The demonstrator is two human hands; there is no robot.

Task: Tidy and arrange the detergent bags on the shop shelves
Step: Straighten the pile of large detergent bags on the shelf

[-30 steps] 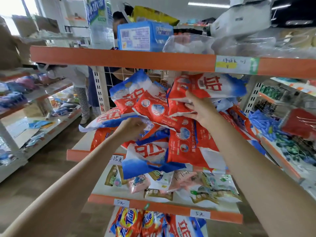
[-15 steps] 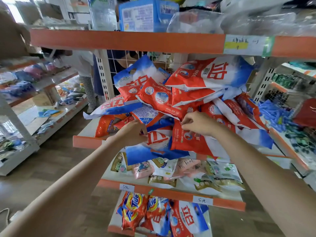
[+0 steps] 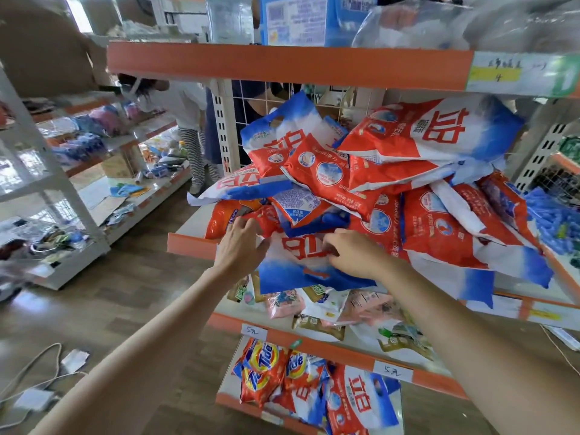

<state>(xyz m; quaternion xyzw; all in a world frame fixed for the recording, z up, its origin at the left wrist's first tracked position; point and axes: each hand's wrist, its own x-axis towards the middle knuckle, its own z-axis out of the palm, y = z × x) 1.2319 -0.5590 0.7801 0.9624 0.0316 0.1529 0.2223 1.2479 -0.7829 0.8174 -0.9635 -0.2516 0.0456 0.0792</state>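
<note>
A loose pile of red, white and blue detergent bags (image 3: 370, 183) covers the middle shelf (image 3: 188, 246), and a large bag (image 3: 439, 133) lies across its top. One white-and-blue front bag (image 3: 298, 271) droops over the shelf's orange edge. My left hand (image 3: 241, 246) reaches to that bag's left side, its fingers spread on a small red bag (image 3: 266, 219) and the thumb against the front bag's edge. My right hand (image 3: 354, 254) has its fingers curled and pinches the upper part of the front bag.
Small sachets (image 3: 317, 306) lie on the shelf below, and Tide bags (image 3: 266, 365) on the lowest one. The top shelf (image 3: 282, 64) carries boxes and plastic packs. A person (image 3: 188, 120) bends at the cluttered left shelving (image 3: 62, 183). Cables (image 3: 40, 372) lie on the floor.
My right hand left the big top bag and came down to the front bag at the shelf edge. My left hand shifted right and lower beside it. The view moved closer.
</note>
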